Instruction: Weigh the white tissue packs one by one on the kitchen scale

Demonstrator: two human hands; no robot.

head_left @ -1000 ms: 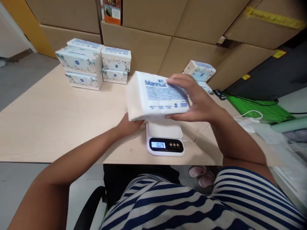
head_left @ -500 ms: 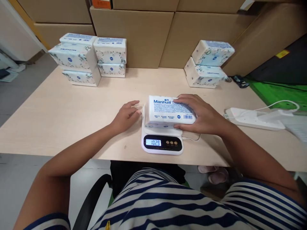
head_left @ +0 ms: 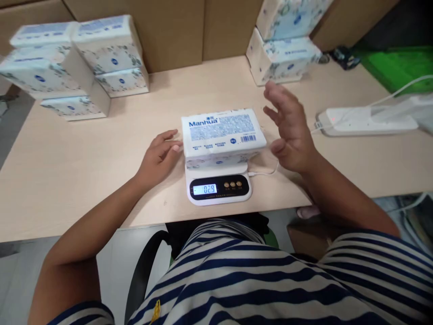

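A white and blue tissue pack marked "Manhua" lies flat on a white digital scale, covering most of its platform. The lit display below it is partly blurred. My left hand rests at the pack's left side with fingers extended and apart; whether the fingertips touch the pack I cannot tell. On the right, my right hand is raised off the table beside the pack, its fingers spread and nothing in it. A thin white cable runs from the scale's right side.
Stacked tissue packs stand at the back left, and another stack at the back right. Cardboard boxes line the table's far side. A white power strip with a cable lies to the right, near a green surface.
My right hand has let go of the tissue pack and moved up and away to its right. The pack stays on the scale. The camera view has shifted and tilted.
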